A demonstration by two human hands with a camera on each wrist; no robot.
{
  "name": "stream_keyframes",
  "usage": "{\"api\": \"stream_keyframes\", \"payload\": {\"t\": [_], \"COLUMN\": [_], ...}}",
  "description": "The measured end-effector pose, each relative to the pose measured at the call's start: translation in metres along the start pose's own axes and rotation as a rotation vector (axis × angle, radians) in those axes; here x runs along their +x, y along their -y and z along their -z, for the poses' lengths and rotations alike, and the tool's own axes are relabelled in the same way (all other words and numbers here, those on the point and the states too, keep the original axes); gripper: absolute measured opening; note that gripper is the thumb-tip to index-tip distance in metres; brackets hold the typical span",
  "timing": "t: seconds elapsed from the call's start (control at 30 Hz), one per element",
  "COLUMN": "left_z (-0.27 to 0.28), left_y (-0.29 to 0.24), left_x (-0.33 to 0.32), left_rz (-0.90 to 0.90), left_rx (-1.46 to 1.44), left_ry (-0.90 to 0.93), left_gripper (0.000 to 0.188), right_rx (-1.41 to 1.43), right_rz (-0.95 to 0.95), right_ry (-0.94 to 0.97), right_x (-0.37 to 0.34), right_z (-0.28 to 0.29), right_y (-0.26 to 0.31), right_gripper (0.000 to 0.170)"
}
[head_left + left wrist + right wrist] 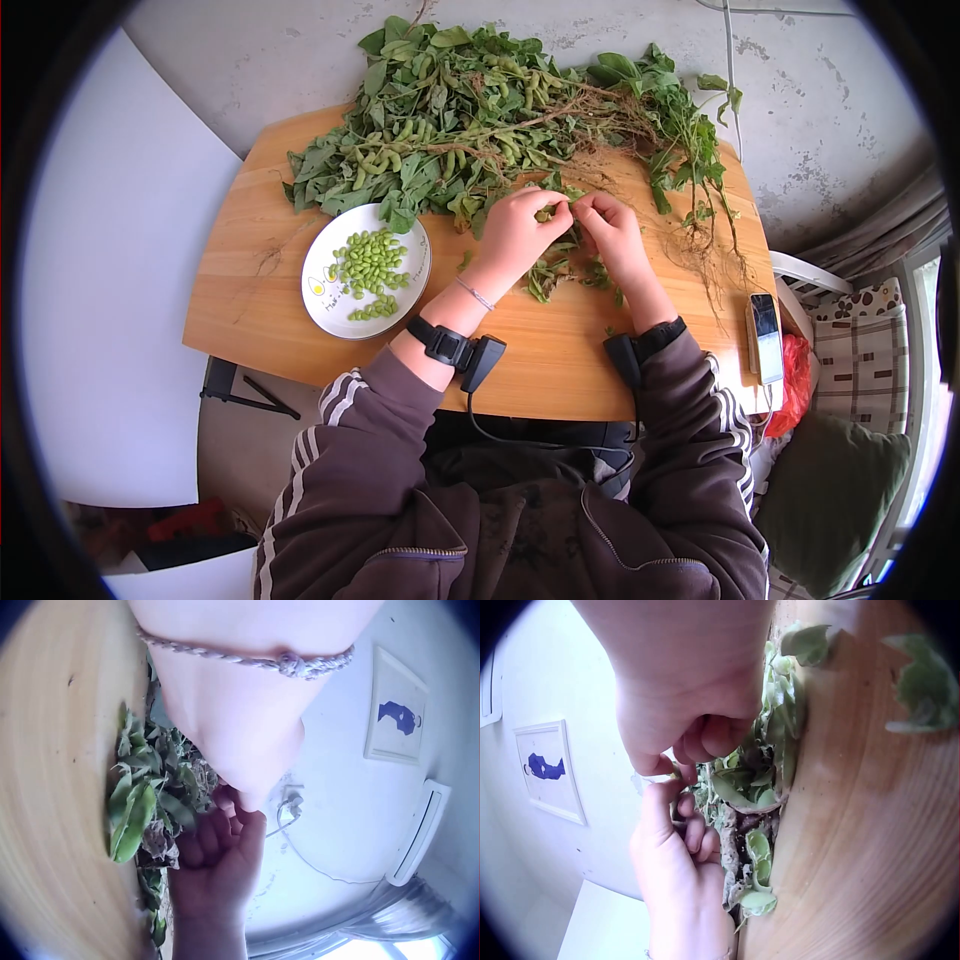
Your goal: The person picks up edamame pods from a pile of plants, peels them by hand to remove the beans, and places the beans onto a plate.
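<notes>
Both hands meet fingertip to fingertip over the near edge of a heap of soybean plants (450, 110). My left hand (525, 232) has curled fingers, and its thumb and forefinger pinch a green soybean pod (545, 213), mostly hidden by the fingers. From the other side, my right hand (612, 235) pinches at the same spot with thumb and forefinger. Only a small yellow-green bit shows between the fingertips in the right wrist view. Left of the hands, a white plate (417, 290) carries many shelled green soybeans (372, 262). Split empty pods (759, 859) lie under the hands.
Leaves and roots (610, 115) spread along the back of the wooden table (530, 370). A phone (765, 335) lies at the right edge, with a red plastic bag (795, 385) beyond it. A cable (510, 438) hangs between the wrist cameras.
</notes>
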State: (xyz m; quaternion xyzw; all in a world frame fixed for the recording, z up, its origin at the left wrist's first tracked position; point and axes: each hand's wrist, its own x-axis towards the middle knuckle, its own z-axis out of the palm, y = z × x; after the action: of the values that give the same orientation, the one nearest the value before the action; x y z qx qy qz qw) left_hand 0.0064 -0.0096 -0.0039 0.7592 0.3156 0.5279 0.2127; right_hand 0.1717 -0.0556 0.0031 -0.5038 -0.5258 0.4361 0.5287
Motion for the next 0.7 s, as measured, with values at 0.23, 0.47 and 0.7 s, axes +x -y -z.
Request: {"api": "stream_keyframes", "payload": {"t": [0.23, 0.47, 0.7], "left_z": [-0.001, 0.000, 0.010], "left_y": [0.004, 0.011, 0.000], "left_x": [0.002, 0.002, 0.008], "left_rz": [0.008, 0.253, 0.671], "left_rx": [0.009, -0.346, -0.676], "left_ry": [0.079, 0.116, 0.180], "left_gripper": [0.020, 0.025, 0.026], "right_rx": [0.047, -0.056, -0.078], "right_rz": [-0.018, 0.056, 0.068], "right_ry": [-0.051, -0.040, 0.009], "right_x": [-0.001, 0.001, 0.002], "right_z": [0.001, 0.001, 0.001], "right_y": [0.004, 0.001, -0.001], "right_gripper": [0.019, 0.020, 0.021]}}
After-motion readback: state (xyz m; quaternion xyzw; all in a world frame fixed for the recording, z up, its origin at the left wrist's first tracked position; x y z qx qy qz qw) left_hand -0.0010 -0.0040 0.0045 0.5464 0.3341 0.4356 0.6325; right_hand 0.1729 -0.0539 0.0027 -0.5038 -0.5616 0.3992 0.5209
